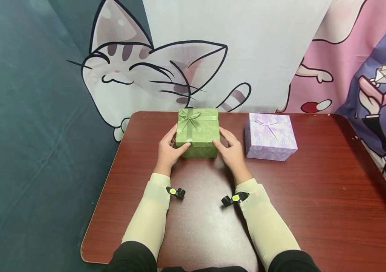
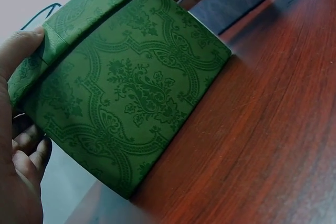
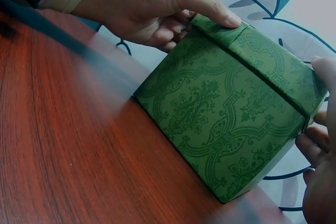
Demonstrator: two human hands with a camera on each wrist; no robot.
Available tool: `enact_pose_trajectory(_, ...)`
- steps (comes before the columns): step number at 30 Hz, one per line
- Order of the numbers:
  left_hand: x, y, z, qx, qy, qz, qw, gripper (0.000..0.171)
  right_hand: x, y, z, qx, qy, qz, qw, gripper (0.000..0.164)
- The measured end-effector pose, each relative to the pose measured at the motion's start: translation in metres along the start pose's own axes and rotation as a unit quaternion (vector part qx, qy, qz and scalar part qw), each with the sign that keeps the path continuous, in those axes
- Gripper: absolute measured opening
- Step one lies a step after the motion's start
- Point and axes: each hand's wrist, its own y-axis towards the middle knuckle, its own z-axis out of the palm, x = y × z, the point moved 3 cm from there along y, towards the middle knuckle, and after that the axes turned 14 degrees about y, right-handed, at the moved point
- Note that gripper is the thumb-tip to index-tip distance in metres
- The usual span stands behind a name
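Observation:
A green gift box (image 1: 197,130) with a ribbon bow (image 1: 191,119) on its lid stands near the back edge of the table. My left hand (image 1: 170,150) holds its left side, the thumb on the lid's front face and the other fingers curled along the side. On the opposite side my right hand (image 1: 231,150) grips it the same way, its thumb at the lid's front right corner. Patterned green paper covers the box front (image 2: 142,87), and a dark seam runs below the lid rim (image 3: 262,69). What is inside the box is hidden.
To the right stands a lilac gift box (image 1: 271,136) with a ribbon bow, its lid on. Both boxes rest on a reddish-brown wooden table (image 1: 332,196). Behind the table hangs a white cloth with a cartoon cat (image 1: 118,75); a pink and blue printed cloth (image 1: 352,64) hangs at right.

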Motion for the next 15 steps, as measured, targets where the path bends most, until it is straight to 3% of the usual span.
enact_pose_trajectory(10, -0.009, 0.000, -0.002, 0.001, 0.005, -0.002, 1.0000, 0.082, 0.005, 0.000, 0.000, -0.005, 0.025, -0.008, 1.000, 0.048)
enact_pose_trajectory(15, -0.026, -0.001, -0.005, -0.004, -0.046, 0.029, 0.9985, 0.069, 0.009, 0.000, -0.001, 0.003, 0.025, -0.006, 1.000, 0.050)
